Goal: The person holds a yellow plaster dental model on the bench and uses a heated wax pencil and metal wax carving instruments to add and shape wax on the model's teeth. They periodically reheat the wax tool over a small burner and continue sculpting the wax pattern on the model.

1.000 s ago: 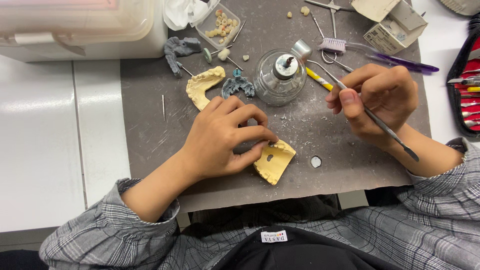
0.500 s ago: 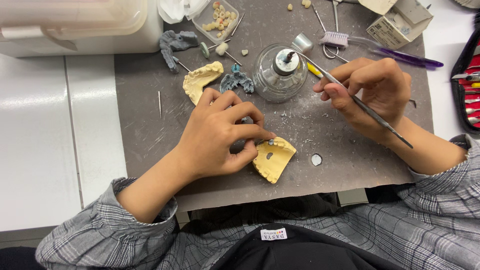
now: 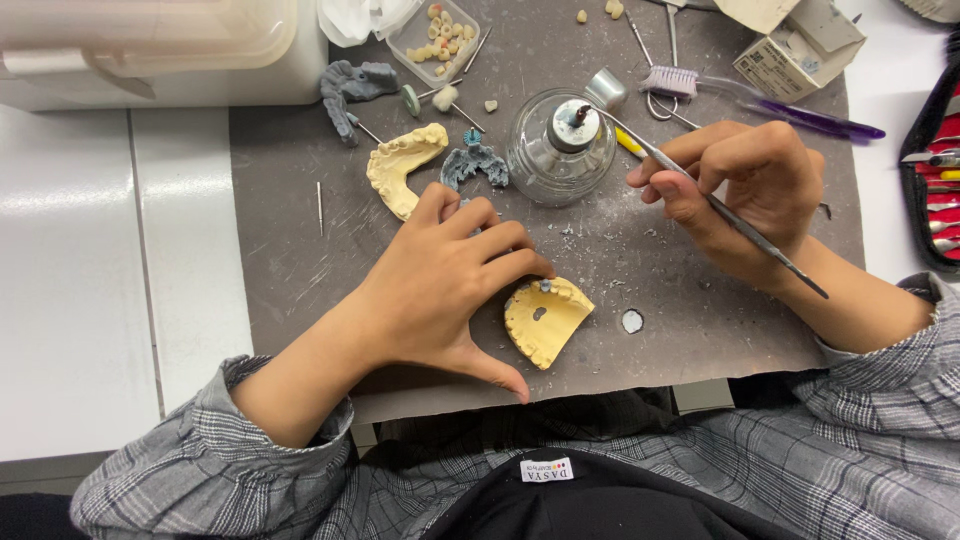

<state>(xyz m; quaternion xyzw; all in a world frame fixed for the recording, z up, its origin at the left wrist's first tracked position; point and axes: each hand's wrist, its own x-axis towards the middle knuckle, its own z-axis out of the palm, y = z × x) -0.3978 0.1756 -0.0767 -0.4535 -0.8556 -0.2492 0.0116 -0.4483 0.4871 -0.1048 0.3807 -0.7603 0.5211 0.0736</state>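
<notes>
My left hand [image 3: 440, 290] rests on the grey mat [image 3: 290, 260], its fingertips steadying a yellow plaster jaw cast [image 3: 545, 318] that lies flat near the front edge. My right hand [image 3: 745, 185] holds a thin metal wax tool [image 3: 720, 205] like a pen. The tool's tip reaches the wick of a small glass spirit lamp [image 3: 560, 150]. A second yellow jaw cast [image 3: 400, 165] lies beyond my left hand, with a small grey piece [image 3: 473, 163] beside it.
A clear tray of small tooth pieces [image 3: 440, 35], a grey cast [image 3: 348, 85], a purple brush [image 3: 760, 100], tweezers and a small box [image 3: 795, 50] lie at the back. A big white plastic box [image 3: 150, 50] stands far left. A red tool case [image 3: 935, 170] lies right.
My right hand has moved left and forward, bringing the tool's tip up to the lamp's wick. My left hand stays on the cast.
</notes>
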